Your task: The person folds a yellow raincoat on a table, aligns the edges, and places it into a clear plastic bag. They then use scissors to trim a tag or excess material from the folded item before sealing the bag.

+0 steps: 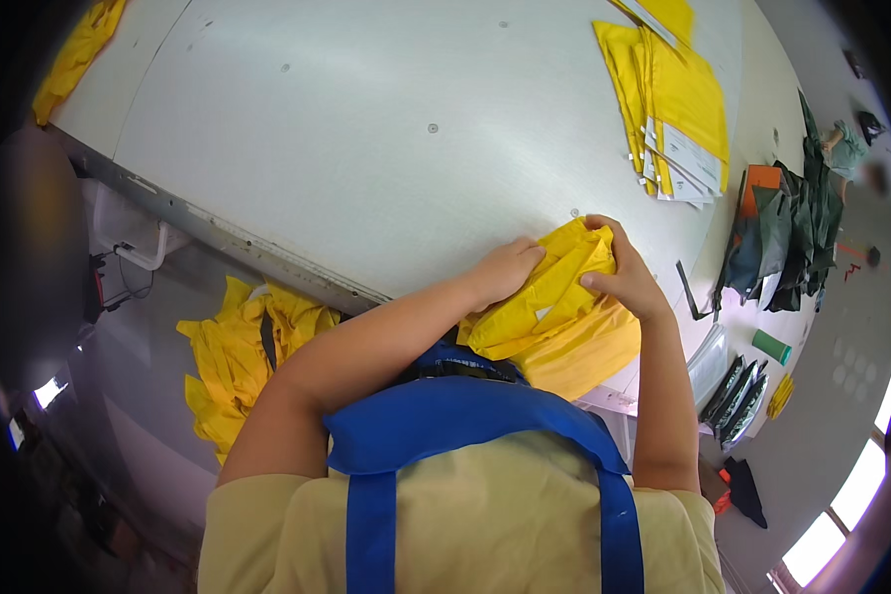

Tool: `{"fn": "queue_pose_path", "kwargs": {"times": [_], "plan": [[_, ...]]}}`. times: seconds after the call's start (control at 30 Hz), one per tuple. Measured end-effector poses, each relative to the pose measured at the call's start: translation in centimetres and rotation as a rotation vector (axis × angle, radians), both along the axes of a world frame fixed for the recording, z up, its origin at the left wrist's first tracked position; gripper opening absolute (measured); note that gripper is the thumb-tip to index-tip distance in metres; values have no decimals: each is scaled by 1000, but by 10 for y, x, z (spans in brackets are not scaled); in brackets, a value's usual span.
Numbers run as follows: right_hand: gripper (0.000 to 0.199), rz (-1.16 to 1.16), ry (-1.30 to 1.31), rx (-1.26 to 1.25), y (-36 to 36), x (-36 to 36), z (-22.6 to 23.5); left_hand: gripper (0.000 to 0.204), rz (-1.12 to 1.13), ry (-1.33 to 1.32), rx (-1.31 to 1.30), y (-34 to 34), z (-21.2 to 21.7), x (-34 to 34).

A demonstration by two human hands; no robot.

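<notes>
A stack of flat yellow packages [675, 104] with white rectangular labels [691, 158] lies on the grey table's [366, 129] far right; possibly clear bags [738, 391] lower right.

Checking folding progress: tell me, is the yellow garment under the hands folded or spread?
Folded: the yellow garment sits bunched in layers under the left hand and right hand.

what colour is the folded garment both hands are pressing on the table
Bright yellow; the folded plastic-like garment shows best in the head view, at the metal table's near edge.
</notes>
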State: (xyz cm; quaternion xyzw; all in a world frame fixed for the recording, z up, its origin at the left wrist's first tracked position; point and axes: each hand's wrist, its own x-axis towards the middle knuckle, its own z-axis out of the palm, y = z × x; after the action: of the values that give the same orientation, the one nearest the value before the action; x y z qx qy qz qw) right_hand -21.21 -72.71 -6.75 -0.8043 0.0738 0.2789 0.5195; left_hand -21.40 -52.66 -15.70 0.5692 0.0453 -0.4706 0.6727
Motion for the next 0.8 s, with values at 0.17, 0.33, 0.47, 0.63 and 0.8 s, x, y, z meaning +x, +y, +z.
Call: {"fn": "queue_pose_path", "kwargs": {"times": [0.17,0.33,0.47,0.63,0.8], "plan": [[84,-14,117,-12,2,-1,14,41,-118,424,-262,7,7,11],[77,-18,187,106,-2,-6,16,36,-254,455,-370,-8,-6,6],[75,-78,197,76,8,-11,22,30,-106,277,-422,-21,43,6],[76,-32,159,30,3,-16,24,30,-582,-844,55,-16,6,13],[73,-142,185,385,-14,-22,25,30,-431,-625,205,10,-11,-4]]}}
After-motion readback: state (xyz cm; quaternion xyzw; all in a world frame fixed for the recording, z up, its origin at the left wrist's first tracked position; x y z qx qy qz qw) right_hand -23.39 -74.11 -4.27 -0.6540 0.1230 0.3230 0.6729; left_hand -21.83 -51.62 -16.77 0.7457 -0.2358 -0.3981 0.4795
